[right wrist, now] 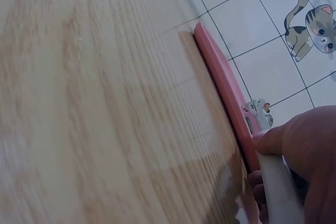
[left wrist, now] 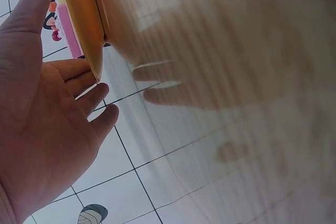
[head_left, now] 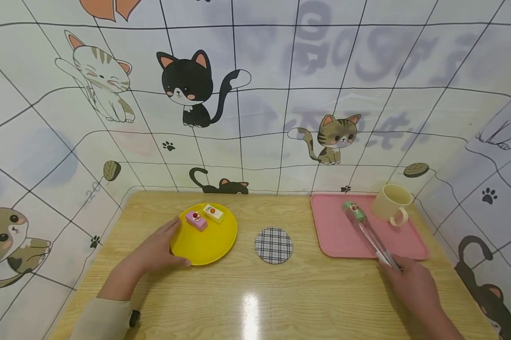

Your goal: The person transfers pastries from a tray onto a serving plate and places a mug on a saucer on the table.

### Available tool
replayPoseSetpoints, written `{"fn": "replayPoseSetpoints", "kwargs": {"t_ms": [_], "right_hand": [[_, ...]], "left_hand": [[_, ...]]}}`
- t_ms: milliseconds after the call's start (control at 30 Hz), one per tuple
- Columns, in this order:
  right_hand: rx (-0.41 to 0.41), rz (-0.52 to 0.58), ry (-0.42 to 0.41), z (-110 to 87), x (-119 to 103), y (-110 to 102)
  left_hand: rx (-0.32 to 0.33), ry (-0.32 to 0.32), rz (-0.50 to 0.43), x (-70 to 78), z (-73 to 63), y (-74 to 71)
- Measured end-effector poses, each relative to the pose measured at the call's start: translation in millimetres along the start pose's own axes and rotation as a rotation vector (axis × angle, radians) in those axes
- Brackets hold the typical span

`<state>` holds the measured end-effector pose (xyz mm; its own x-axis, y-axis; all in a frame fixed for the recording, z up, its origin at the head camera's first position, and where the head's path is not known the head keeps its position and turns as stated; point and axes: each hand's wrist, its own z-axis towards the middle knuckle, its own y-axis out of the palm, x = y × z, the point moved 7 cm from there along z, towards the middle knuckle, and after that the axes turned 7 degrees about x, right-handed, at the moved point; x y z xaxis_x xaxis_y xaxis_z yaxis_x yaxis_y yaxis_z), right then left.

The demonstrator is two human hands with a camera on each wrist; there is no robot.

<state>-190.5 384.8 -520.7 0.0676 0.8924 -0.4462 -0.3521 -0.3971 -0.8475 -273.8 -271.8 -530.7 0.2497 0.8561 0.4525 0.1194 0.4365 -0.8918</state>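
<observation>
My right hand [head_left: 414, 285] grips the handle end of metal tongs [head_left: 372, 238] at the front of the pink tray [head_left: 336, 236]. At the tongs' far tips, over the tray, is a green toy cake slice [head_left: 357, 211] with a decorated top. In the right wrist view, the thumb presses along the tongs' pale handle [right wrist: 281, 187]. My left hand [head_left: 155, 248] rests at the left rim of a yellow plate [head_left: 208, 248], thumb and fingers spread along the edge. Two toy cake slices lie on the plate, one pink [head_left: 196, 220] and one pale yellow [head_left: 213, 213].
A cream mug [head_left: 392, 203] stands at the tray's back right, its handle facing front. Between plate and tray lies a round checked coaster [head_left: 274, 245] on the wooden table [head_left: 221, 297]. A cat-printed curtain [head_left: 263, 108] rises behind the table and at both sides.
</observation>
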Motion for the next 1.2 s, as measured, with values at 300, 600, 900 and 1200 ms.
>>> {"fn": "replayPoseSetpoints", "kwargs": {"t_ms": [300,600,900,1200], "right_hand": [[0.002,0.014,0.000,-1.4,-3,2],[0.001,0.025,0.021,-1.2,-8,3],[0.077,0.074,-0.065,-5.0,-25,0],[0.081,0.070,-0.134,-6.3,-43,2]], "left_hand": [[-0.005,0.000,-0.005,2.0,0.1,0.3],[-0.010,-0.010,-0.006,3.5,-0.8,-1.8],[-0.010,-0.015,-0.003,1.9,-0.7,-0.6],[-0.007,-0.015,-0.002,0.7,-0.4,0.4]]}}
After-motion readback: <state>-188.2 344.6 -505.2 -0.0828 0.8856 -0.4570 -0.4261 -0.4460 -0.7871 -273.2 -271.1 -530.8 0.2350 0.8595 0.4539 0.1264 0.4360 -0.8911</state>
